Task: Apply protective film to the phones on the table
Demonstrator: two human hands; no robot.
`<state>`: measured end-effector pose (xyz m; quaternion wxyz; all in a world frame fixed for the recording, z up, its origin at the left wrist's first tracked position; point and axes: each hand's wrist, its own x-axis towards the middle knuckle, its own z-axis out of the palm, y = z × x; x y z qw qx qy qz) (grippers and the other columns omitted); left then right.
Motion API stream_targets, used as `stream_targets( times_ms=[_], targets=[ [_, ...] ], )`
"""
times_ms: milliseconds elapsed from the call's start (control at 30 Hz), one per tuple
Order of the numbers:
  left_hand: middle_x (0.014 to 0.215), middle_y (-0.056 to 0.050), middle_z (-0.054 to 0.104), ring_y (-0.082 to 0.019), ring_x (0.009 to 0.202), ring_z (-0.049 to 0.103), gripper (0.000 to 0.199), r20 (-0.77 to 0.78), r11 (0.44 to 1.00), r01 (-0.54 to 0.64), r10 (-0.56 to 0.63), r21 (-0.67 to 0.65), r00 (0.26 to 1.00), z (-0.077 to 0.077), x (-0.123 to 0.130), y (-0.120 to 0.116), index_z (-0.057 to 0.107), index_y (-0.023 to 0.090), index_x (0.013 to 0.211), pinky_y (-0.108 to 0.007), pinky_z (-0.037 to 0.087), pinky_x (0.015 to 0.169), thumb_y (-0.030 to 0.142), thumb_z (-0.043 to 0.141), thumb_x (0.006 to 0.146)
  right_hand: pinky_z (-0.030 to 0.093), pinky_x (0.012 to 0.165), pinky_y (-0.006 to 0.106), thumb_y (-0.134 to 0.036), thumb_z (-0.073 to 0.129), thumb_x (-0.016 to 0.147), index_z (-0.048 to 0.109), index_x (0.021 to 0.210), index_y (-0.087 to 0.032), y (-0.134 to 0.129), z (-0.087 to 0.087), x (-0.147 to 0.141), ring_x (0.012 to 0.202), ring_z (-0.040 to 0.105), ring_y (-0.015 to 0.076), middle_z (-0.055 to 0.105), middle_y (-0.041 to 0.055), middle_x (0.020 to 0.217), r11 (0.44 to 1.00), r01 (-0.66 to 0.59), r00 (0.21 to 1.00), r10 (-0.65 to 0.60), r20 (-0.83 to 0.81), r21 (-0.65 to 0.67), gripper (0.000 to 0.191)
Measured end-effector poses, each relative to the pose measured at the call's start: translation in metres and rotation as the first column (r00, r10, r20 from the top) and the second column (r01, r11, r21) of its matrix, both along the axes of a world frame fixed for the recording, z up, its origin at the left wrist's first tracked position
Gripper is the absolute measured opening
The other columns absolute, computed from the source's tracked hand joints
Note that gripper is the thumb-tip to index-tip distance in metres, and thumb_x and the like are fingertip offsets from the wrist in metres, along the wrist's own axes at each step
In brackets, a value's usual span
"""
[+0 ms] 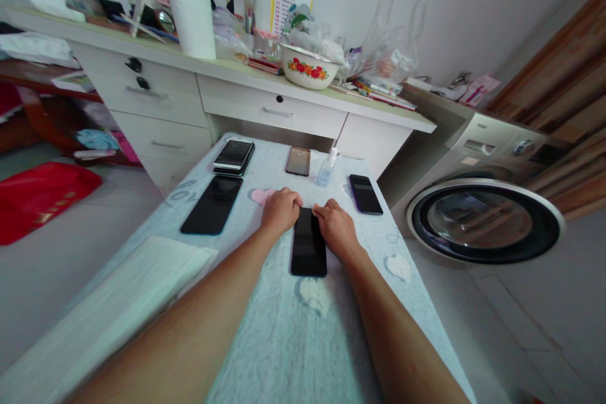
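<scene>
A black phone (308,246) lies flat on the cloth-covered table (284,341), its long side pointing away from me. At its far left corner is my left hand (281,209), fingers curled and pressed together. My right hand (334,225) is at the far right corner, thumb and fingers closed at the phone's edge. Whether either hand grips the phone or something small at its top edge is too small to tell. Beyond the hands stand a clear spray bottle (326,168) and a brownish phone case (298,161).
A large black phone (213,204) and stacked phones (234,155) lie on the left; a purple-edged phone (365,194) is on the right. A pale board-like object (108,309) runs along the left edge. Behind is a white desk (265,104); a washing machine (473,164) stands right.
</scene>
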<state>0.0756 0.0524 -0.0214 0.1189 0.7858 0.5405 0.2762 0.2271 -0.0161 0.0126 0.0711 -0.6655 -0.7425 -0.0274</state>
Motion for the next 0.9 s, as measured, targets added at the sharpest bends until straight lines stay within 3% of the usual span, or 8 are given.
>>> stream_targets(
  times_ms=[467, 900],
  targets=[
    [0.091, -0.004, 0.066, -0.019, 0.089, 0.06, 0.021, -0.002, 1.0, -0.002, 0.002, 0.003, 1.0, -0.002, 0.0, 0.001, 0.069, 0.022, 0.081, -0.031, 0.044, 0.081, 0.012, 0.05, 0.079, 0.035, 0.059, 0.023, -0.035, 0.026, 0.102, 0.061, 0.112, -0.027, 0.004, 0.006, -0.02, 0.071, 0.056, 0.0121, 0.055, 0.0033, 0.099, 0.997, -0.049, 0.998, 0.052, 0.04, -0.063, 0.037],
    [0.091, -0.003, 0.065, -0.018, 0.088, 0.06, 0.023, -0.013, 1.0, 0.003, -0.003, -0.007, 1.0, 0.001, -0.001, -0.001, 0.069, 0.022, 0.081, -0.03, 0.044, 0.081, 0.009, 0.05, 0.076, 0.038, 0.063, 0.025, -0.034, 0.029, 0.101, 0.065, 0.11, -0.028, 0.003, 0.005, 0.002, 0.076, 0.058, 0.0142, 0.055, 0.0039, 0.098, 0.999, 0.017, 0.998, -0.014, 0.06, -0.049, 0.037]
  ],
)
